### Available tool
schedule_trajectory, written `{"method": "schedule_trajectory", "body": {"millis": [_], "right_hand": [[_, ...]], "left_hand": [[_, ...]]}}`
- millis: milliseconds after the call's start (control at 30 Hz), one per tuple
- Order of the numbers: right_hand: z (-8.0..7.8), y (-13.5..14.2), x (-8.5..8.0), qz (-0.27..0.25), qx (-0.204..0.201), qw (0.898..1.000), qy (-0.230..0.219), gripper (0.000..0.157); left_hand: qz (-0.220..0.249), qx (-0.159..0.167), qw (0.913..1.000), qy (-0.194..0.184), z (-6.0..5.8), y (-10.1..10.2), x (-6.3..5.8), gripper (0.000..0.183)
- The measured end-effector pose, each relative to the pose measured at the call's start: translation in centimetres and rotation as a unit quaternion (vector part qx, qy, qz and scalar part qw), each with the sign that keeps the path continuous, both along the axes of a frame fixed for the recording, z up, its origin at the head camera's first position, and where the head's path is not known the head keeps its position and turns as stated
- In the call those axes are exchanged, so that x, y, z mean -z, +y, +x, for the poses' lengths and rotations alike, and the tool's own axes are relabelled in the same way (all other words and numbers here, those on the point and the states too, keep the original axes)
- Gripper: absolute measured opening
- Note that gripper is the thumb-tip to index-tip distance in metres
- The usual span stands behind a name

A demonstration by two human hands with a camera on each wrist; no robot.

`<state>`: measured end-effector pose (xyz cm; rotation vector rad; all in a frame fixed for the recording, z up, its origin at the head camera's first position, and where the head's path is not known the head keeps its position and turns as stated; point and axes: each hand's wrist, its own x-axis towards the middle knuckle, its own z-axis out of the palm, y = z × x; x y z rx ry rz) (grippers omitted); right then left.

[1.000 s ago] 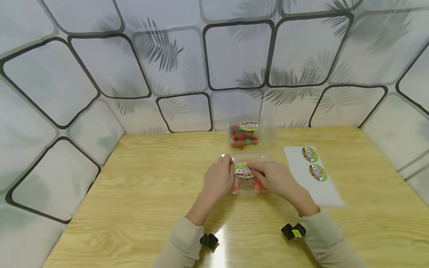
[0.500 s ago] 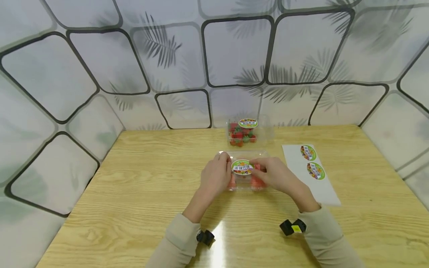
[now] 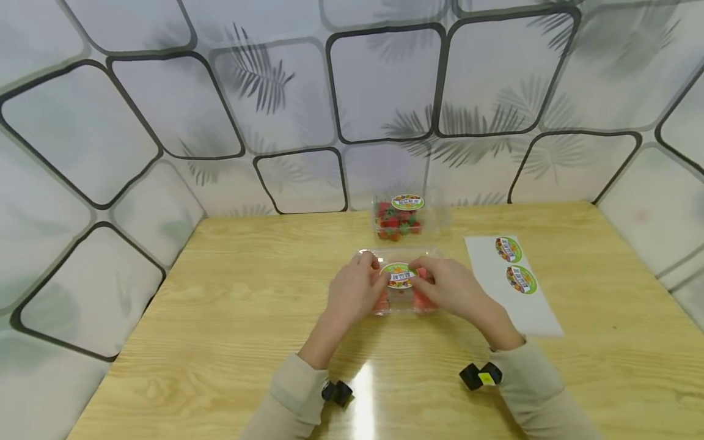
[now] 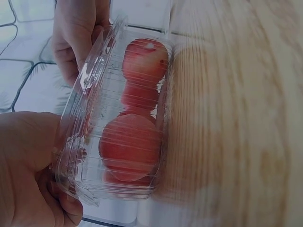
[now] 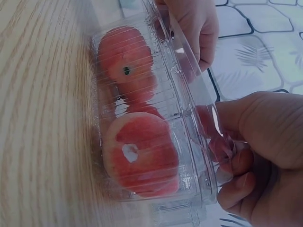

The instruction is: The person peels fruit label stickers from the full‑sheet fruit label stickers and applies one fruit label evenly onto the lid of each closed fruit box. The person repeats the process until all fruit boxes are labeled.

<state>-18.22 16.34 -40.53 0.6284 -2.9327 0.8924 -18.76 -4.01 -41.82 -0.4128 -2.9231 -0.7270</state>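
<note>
A clear plastic clamshell fruit box [image 3: 404, 305] with red and pale peaches [image 4: 130, 146] inside stands on the table, its lid down. On the lid lies an oval fruit label sticker [image 3: 398, 275]. My left hand [image 3: 354, 286] holds the left end of the lid with curled fingers, and its thumb rests at the sticker's left edge. My right hand [image 3: 452, 287] holds the right end likewise, its thumb [image 5: 227, 116] pressing down on the lid by the sticker's right edge. Some fingertips are hidden behind the rim.
Behind stands another clear box [image 3: 397, 221] of strawberries with a similar sticker on its lid. To the right lies a white backing sheet [image 3: 528, 311] bearing two oval stickers [image 3: 521, 279]. A patterned wall covering [image 3: 387, 91] rises at the wooden table's [image 3: 247, 281] back edge.
My left thumb has moved right onto the sticker's left edge. My right hand stays by the sticker's right edge. The box stays in place; the head view shifts slightly.
</note>
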Motion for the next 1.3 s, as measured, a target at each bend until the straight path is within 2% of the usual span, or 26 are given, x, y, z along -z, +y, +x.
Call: {"method": "schedule_trajectory", "body": {"millis": [233, 467, 667, 967, 1300], "right_hand": [[0.0, 0.5, 0.2, -0.012, -0.008, 1.000, 0.018, 0.021], [0.1, 0.1, 0.3, -0.019, 0.000, 1.000, 0.008, 0.023], [0.1, 0.0, 0.2, -0.015, 0.000, 1.000, 0.009, 0.023], [0.1, -0.5, 0.2, 0.007, 0.017, 1.000, 0.013, 0.023], [0.1, -0.8, 0.4, 0.017, 0.030, 0.999, 0.022, 0.023]], "left_hand": [[0.014, 0.016, 0.9997, -0.011, 0.0, 0.2, 0.0, 0.025], [-0.003, 0.024, 0.9997, 0.004, -0.1, -0.2, -0.2, 0.012], [-0.002, 0.018, 0.9998, 0.006, -0.1, -0.3, -0.1, 0.009], [0.000, 0.019, 0.9998, 0.005, -0.1, -0.5, 0.1, 0.011], [0.005, 0.020, 0.9998, -0.002, -0.1, -0.6, -0.1, 0.022]]}}
